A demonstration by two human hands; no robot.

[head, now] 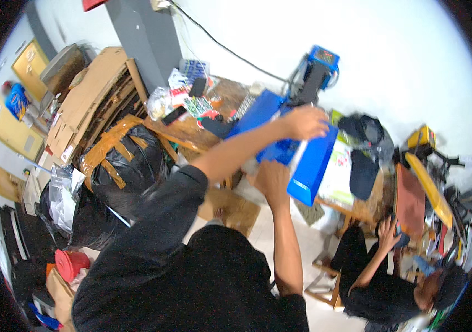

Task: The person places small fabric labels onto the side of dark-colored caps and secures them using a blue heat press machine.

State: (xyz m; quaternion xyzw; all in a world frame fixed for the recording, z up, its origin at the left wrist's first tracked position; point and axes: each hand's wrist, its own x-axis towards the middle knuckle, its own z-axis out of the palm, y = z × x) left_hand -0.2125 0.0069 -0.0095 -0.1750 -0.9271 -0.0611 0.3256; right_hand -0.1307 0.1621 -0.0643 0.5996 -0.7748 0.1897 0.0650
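Before me on the wooden bench stands a blue benchtop machine [314,166], possibly a heat press, with sloping blue panels. Its blue control box [323,58] rises at the back on a dark upright. My left hand [307,122] reaches across the top of the machine, fingers bent over its middle; what they touch is hidden. Lower down, my right hand [273,176] is curled at the machine's front, its fingertips out of sight. Right of the machine lie a black cap [360,128] and a dark navy cap [362,174], the latter beside a white printed bag [337,176].
Two phones, a black one [197,87] and another [174,115], lie left among plastic bags. Taped black sacks [128,153] and stacked cardboard [88,95] stand beyond. A seated co-worker [385,286] holds a dark item at right. A cable [227,47] crosses the wall.
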